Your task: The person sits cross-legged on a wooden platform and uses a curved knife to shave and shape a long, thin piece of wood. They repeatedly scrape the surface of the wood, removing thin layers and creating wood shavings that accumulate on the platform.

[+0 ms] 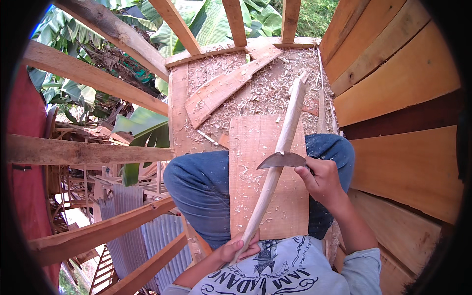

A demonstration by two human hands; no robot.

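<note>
Plank wall (398, 162) to the right and open timber rails (88, 150) to the left frame a raised floor (179, 110), banana leaves (211, 29) showing past its far edge. A person in jeans (196, 174) sits at the floor's near side, legs apart, a board (296, 206) across the lap; a loose plank (219, 93) lies slantwise toward the floor's far edge. Over the board runs a pale stick (271, 184), from its near left corner to beyond its far edge, close to the right corner. Curled fingers of the left hand (228, 250) wrap the stick's near end. Closed firmly, the right hand (322, 179) grips a knife (282, 160), its handle hidden, its curved blade laid across the stick's middle. Shavings (290, 69) litter floor and board. Judging by its slim, straight form, the stick is light and stiff, perhaps slick where smooth; the near end, well clear of the blade, looks the safest hold.
</note>
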